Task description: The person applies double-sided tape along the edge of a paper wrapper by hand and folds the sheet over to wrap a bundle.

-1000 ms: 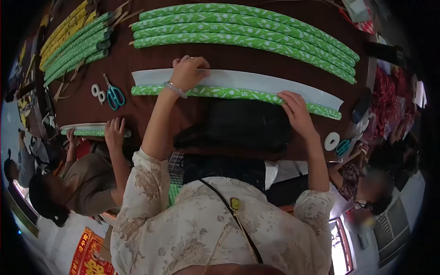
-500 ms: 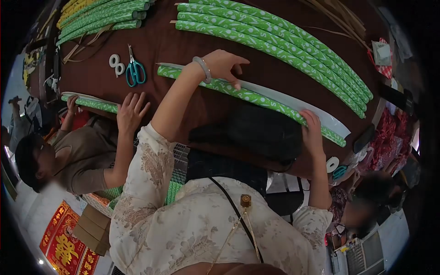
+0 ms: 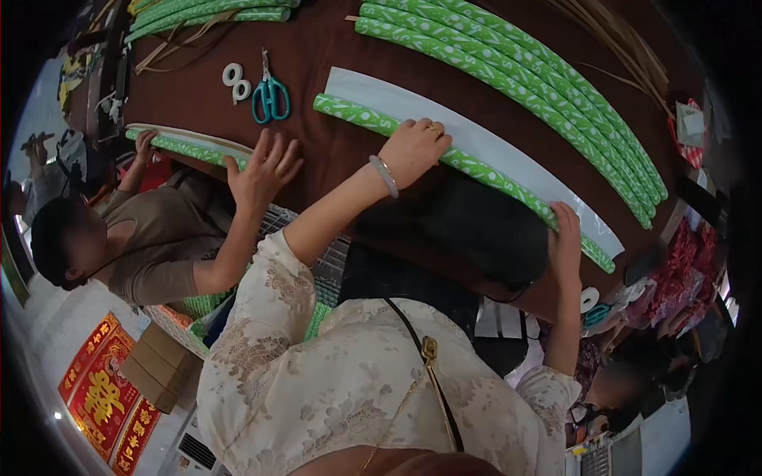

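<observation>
A partly rolled sheet of green patterned wrapping paper (image 3: 496, 182) lies slantwise in front of me, its white underside (image 3: 444, 107) spread flat along the far edge. Around the middle of the roll, the fingers of my left hand (image 3: 417, 149) are closed. Near the roll's right end, my right hand (image 3: 564, 230) has its fingers bent over the paper. The palm sides of both hands are hidden. Teal-handled scissors (image 3: 271, 99) and two white tape rolls (image 3: 236, 82) lie beyond, to the left.
Several finished green rolls (image 3: 508, 87) lie side by side at the back right, more rolls (image 3: 214, 16) at the back left. At the left, a co-worker (image 3: 171, 242) handles another green roll (image 3: 186, 148). A black object (image 3: 476, 230) sits at the brown table's near edge.
My left hand has come down from pointing over the paper and closed on the roll. More white underside shows at the left end. The view has shifted; my right hand stays near the right end.
</observation>
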Demonstrator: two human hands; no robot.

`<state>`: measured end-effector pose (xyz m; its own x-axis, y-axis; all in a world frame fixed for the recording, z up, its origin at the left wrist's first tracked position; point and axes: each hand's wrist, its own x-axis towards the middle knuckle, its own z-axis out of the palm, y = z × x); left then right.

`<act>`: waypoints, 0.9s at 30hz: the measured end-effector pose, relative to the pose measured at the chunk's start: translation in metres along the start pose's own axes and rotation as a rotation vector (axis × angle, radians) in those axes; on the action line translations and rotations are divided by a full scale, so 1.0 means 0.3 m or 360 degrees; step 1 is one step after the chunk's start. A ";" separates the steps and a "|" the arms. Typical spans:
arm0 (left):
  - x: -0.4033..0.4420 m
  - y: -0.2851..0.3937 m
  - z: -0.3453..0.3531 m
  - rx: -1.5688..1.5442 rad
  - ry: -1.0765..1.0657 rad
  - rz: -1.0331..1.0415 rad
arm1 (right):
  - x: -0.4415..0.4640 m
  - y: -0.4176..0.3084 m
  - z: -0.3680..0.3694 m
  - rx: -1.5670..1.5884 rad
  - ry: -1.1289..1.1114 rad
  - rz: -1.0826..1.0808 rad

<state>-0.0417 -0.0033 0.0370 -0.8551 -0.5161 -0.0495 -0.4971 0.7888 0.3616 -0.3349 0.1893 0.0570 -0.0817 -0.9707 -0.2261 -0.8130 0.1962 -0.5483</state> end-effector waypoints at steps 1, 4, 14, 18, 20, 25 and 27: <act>0.003 -0.004 0.006 0.0036 0.0063 0.0038 | -0.005 0.006 0.004 0.0009 -0.0007 -0.0019; 0.010 0.003 0.013 0.0123 -0.0064 0.0020 | -0.016 0.017 0.006 -0.0165 0.0054 0.0050; -0.046 0.066 0.061 0.0295 0.0103 -0.0108 | -0.023 0.004 0.007 -0.0212 0.0107 0.0129; -0.042 0.070 0.064 0.0237 0.0094 -0.0094 | -0.027 0.013 0.032 -0.0306 0.0279 0.0058; -0.035 0.076 0.070 0.0307 0.0276 -0.0080 | -0.026 0.014 0.041 -0.0322 0.0302 0.0101; -0.056 0.085 0.079 0.0304 0.0284 -0.0093 | -0.023 0.004 0.032 -0.0200 0.0331 0.0107; -0.059 0.082 0.088 0.0300 0.0278 -0.0090 | -0.026 0.003 0.034 -0.0207 0.0332 0.0146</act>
<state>-0.0427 0.0339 0.0222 -0.7948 -0.5981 0.1029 -0.5761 0.7968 0.1822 -0.3290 0.1985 0.0501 -0.2646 -0.9600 -0.0914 -0.8630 0.2780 -0.4219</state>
